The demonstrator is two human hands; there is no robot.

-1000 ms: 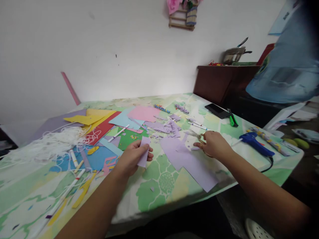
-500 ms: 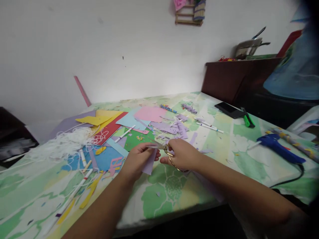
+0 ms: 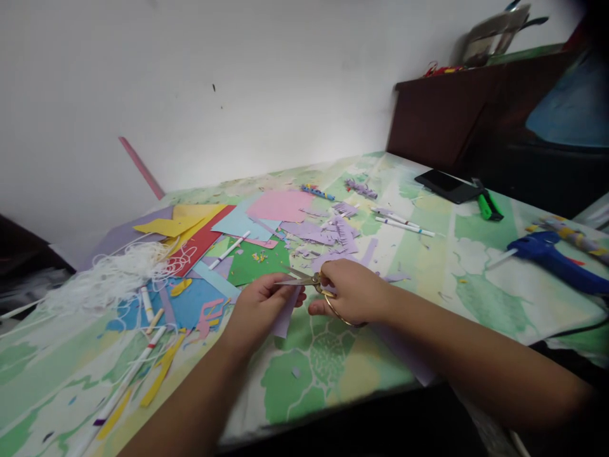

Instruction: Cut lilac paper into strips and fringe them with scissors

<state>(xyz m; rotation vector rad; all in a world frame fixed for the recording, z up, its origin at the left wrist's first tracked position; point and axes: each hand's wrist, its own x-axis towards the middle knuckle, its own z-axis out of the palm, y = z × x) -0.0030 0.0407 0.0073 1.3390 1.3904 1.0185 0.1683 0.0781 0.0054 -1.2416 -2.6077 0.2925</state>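
My left hand [image 3: 264, 304] pinches a strip of light purple paper [image 3: 285, 319], which hangs down below the fingers. In my right hand [image 3: 352, 293] is a pair of scissors [image 3: 311, 281] with gold handles, the fingers and thumb through the loops. The blades point left and stand parted at the top of the purple paper, beside my left fingertips. Just beyond the hands lie fringed purple paper pieces [image 3: 343, 233] and small scraps. Another purple sheet [image 3: 404, 352] lies partly hidden under my right forearm.
On the left are a tangle of white string [image 3: 109, 276], coloured paper sheets [image 3: 202, 240] and white markers [image 3: 128, 374]. To the right lie a blue glue gun [image 3: 554, 259], a green cutter [image 3: 489, 206] and a black phone [image 3: 447, 185]. A dark cabinet [image 3: 438, 120] stands at the back right.
The view has tilted down and shifted right slightly. Both hands keep their hold on the purple paper and the scissors, nearly in the same place.
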